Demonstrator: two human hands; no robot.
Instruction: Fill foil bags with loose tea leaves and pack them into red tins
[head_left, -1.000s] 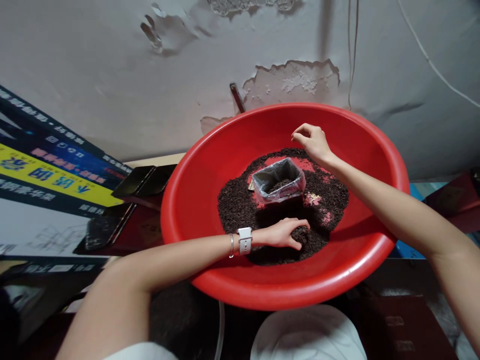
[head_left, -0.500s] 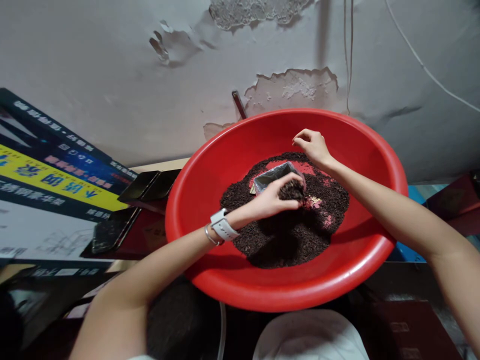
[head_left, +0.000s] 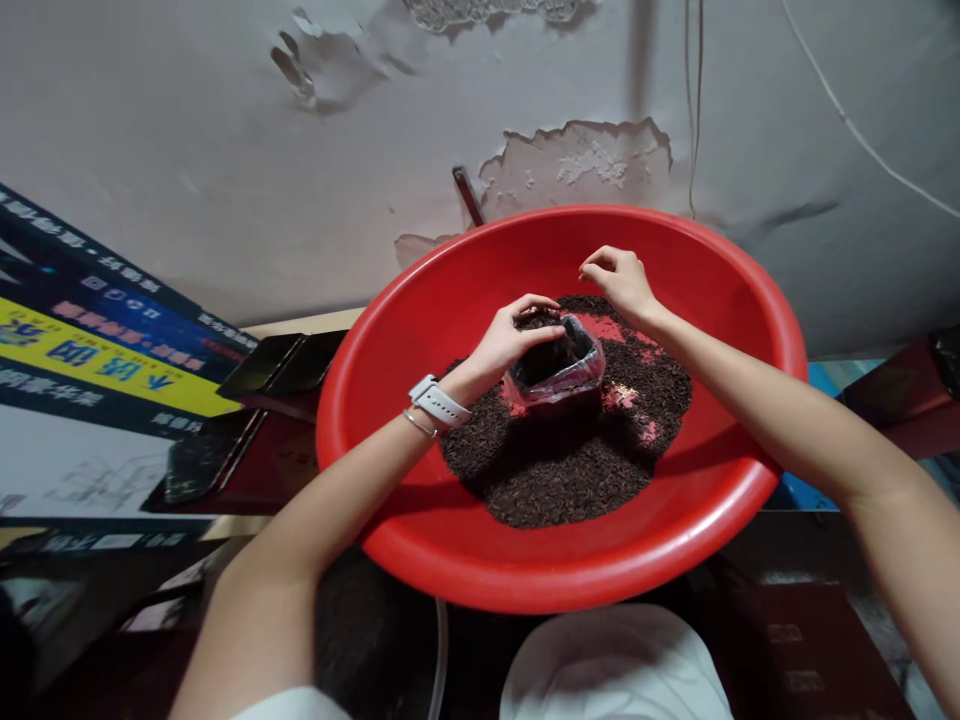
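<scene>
Peeling grey wall (head_left: pixel 225 180) behind, printed banner (head_left: pixel 82 350) leaning at left, dark trays (head_left: pixel 277 365) just beside the red basin (head_left: pixel 390 400) — nothing blocks the hands. Basin holds a heap of dark loose tea (head_left: pixel 570 470) with bare red patches showing. A small clear plastic bag (head_left: pixel 559 365) stands upright in the middle of the heap, mouth open, partly filled with the same dark leaf. Left hand (head_left: pixel 510 335) cupped over the bag mouth, fingers curled around a clump of tea. Right hand (head_left: pixel 619 280) at the bag's far edge, fingertips pressed together — whether it pinches the rim, cannot tell
</scene>
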